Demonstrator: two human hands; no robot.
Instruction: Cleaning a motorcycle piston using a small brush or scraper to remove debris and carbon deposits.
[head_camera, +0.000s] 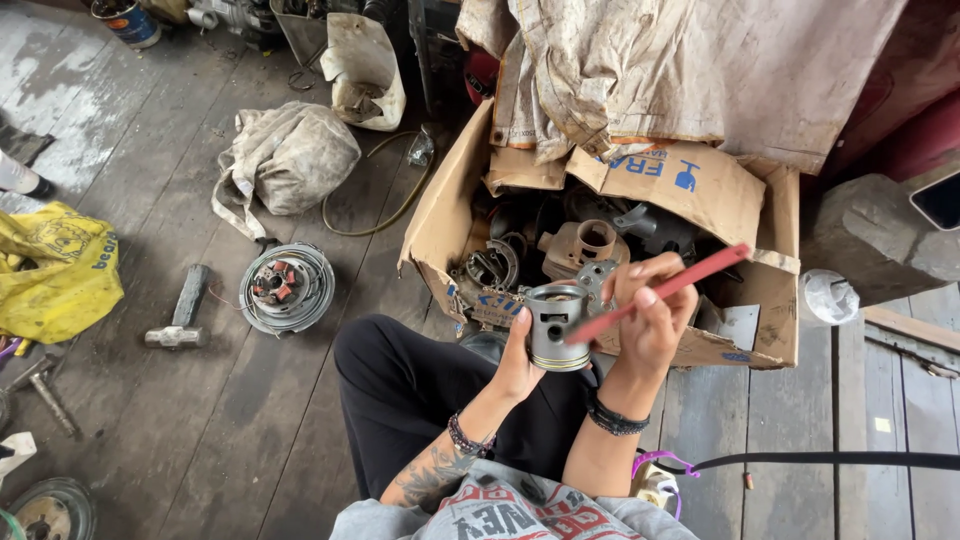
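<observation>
The person sat on a plank floor (250, 430) with black-trousered knees drawn up, so that both forearms could rest close to the body and the work stayed just under the eyes. The left hand (517, 365) was cupped around the side and bottom of a grey metal piston (556, 326), its fingers wrapped on the far side and the thumb pressed against the near wall, holding the part upright with its open end toward the camera. The right hand (648, 318) pinched a long red stick-like tool (665, 289) between thumb and bent fingers, pencil-fashion, with the lower tip laid against the piston's ringed skirt, a grip that seemed to suit fine, steady strokes. Whether the tool was a file or a brush could not be told.

Just beyond the hands stood a worn cardboard box (440, 215), its flaps splayed open; inside lay a jumble of dark engine parts, among them a tan cylinder casting (588, 245). Stained cloth and paper (680, 75) hung over its far edge.

To the left on the boards lay a round stator with a coil (287, 287), a hammer (180, 310), a lumpy grey sack (290, 155) and, farther off, a yellow bag (55, 270). A tin can (128, 20) stood at the far top edge.
</observation>
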